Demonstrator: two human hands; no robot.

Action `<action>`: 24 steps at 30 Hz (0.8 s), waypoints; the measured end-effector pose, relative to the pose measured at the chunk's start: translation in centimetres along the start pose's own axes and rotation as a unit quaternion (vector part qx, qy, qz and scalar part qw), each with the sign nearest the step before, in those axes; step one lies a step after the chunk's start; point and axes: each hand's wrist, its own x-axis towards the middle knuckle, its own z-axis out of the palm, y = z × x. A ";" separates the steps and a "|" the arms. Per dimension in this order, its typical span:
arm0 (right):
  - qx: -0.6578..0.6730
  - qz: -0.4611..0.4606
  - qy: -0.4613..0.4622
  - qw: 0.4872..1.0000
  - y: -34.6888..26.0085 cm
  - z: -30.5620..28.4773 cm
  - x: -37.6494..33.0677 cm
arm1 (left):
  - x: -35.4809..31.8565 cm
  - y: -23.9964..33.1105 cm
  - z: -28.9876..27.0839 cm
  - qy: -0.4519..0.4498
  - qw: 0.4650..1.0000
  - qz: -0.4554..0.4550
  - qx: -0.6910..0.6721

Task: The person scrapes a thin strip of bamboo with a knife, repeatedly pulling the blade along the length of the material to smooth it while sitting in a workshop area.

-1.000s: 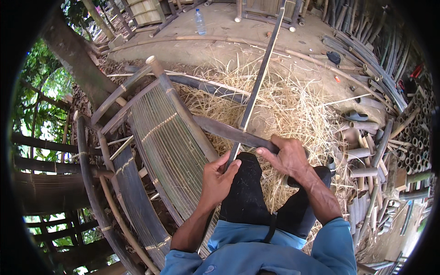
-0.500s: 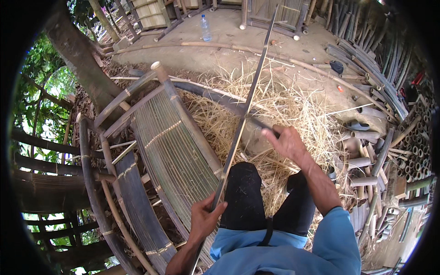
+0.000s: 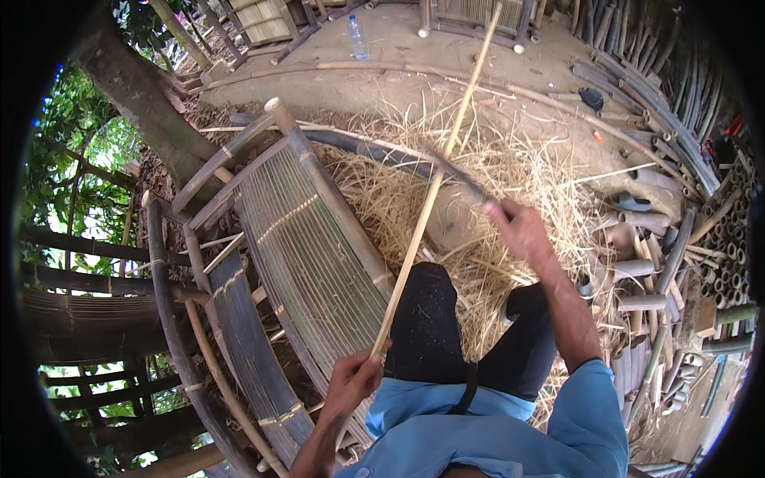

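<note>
Both my hands were closed: left hand (image 3: pixel 356 382) gripped the strip (image 3: pixel 426 207), right hand (image 3: pixel 519 229) held a knife (image 3: pixel 458 177).

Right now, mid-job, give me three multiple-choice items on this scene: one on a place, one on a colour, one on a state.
1. Where does the slatted bamboo frame lie?
A. on the person's left
B. on the person's right
C. behind the tree

2. What colour is the shirt?
A. red
B. blue
C. white

3. How is the long bamboo strip held?
A. lying loose on the straw
B. in the right hand only
C. its lower end in the left hand

Answers: 1 A, the frame fills the left half of the view. 2 B, the sleeves and chest show blue. 3 C, the left grip closes round the strip's near end, while the right hand holds a dark blade.
</note>
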 end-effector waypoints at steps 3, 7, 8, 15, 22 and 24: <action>-0.039 -0.115 -0.043 0.992 -3.8 3.6 -6.1 | 2.4 0.3 1.8 0.009 0.999 0.047 0.021; -0.036 -0.234 -0.068 0.969 -4.8 5.9 -10.6 | 2.8 1.3 3.3 0.008 0.998 0.063 0.023; -0.034 -0.231 -0.071 0.970 -4.7 6.0 -10.9 | 2.6 1.4 3.5 0.008 0.997 0.069 0.024; -0.044 -0.274 -0.045 0.960 -3.8 4.5 -9.4 | 1.7 1.3 3.5 0.006 0.996 0.083 0.033; -0.070 -0.279 -0.077 0.955 -5.5 4.2 -11.4 | 2.0 1.4 2.6 0.017 0.991 0.115 0.071; -0.053 -0.162 -0.054 0.984 -3.6 3.0 -8.5 | 1.7 1.2 2.3 0.015 0.989 0.122 0.077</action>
